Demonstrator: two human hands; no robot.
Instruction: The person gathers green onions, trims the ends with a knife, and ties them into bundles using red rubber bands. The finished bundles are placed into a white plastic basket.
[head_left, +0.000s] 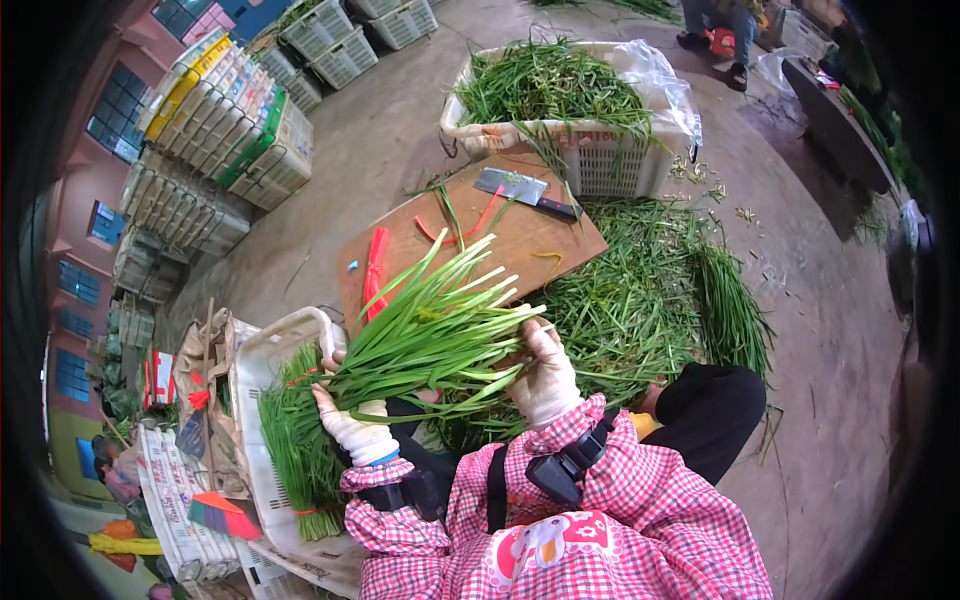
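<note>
A loose bunch of green leafy stalks with white ends, like Chinese chives (427, 337), lies across both my hands. My left hand (352, 420), in a pale fingerless wrap, grips the leafy end. At the white ends, my right hand (546, 371) holds the stalks by their edge. Beyond the bunch, a wooden board (480, 217) carries a cleaver (525, 189), a bundle of red ties (375, 270) and a loose red tie (450, 240). Beside my left hand, tied green bundles (307, 450) fill part of a white plastic crate (262, 360).
A white crate (615, 161) heaped with greens stands behind the board. Loose cuttings (637, 300) cover the floor at right, with a long bunch (727, 307) beside them. Stacked crates (217, 120) and a broom (225, 514) are at left. A person (739, 37) is at upper right.
</note>
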